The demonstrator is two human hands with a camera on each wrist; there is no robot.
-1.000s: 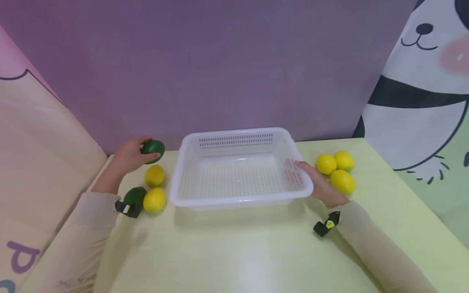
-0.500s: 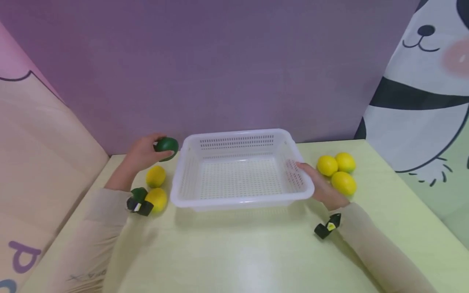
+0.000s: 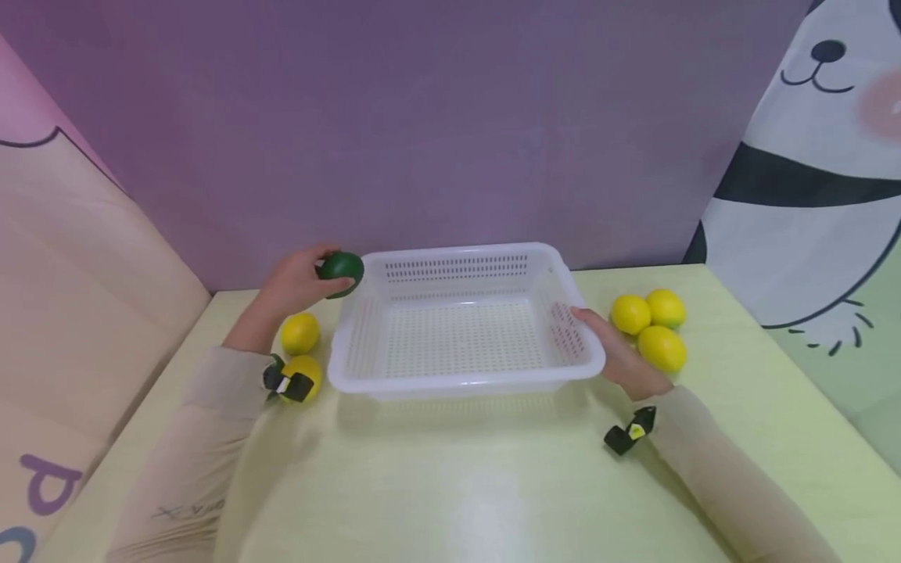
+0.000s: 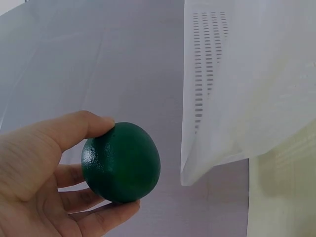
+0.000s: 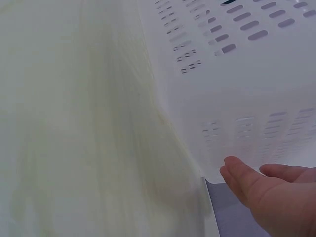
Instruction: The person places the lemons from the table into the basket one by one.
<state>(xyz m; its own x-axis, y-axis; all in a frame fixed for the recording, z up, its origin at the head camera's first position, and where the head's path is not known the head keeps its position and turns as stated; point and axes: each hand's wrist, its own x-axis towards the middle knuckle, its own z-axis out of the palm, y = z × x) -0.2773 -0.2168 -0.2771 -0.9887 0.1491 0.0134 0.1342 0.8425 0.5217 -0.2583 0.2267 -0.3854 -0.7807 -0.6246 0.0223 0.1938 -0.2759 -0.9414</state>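
Observation:
In the head view my left hand (image 3: 296, 280) holds a dark green, avocado-like fruit (image 3: 341, 274) at the back left rim of the white plastic basket (image 3: 457, 383). The left wrist view shows the fruit (image 4: 122, 163) smooth and glossy, with the thumb on top and fingers beneath, beside the basket's wall (image 4: 217, 123). My right hand (image 3: 619, 360) grips the basket's right side, thumb at the rim and fingers against the outer wall. In the right wrist view, fingertips of that hand (image 5: 271, 192) lie at the slotted wall. Nothing lies inside the basket.
Two lemons (image 3: 300, 334) lie left of the basket, the nearer one partly behind the left wrist camera (image 3: 288, 383). Another green fruit is mostly hidden there. Three lemons (image 3: 662, 349) sit right of the right hand. A purple wall (image 3: 450, 133) rises behind the pale table (image 3: 450, 485).
My left hand has carried the green fruit to the right and slightly back, from above the left lemons to the basket's rim. The right hand and basket have stayed put.

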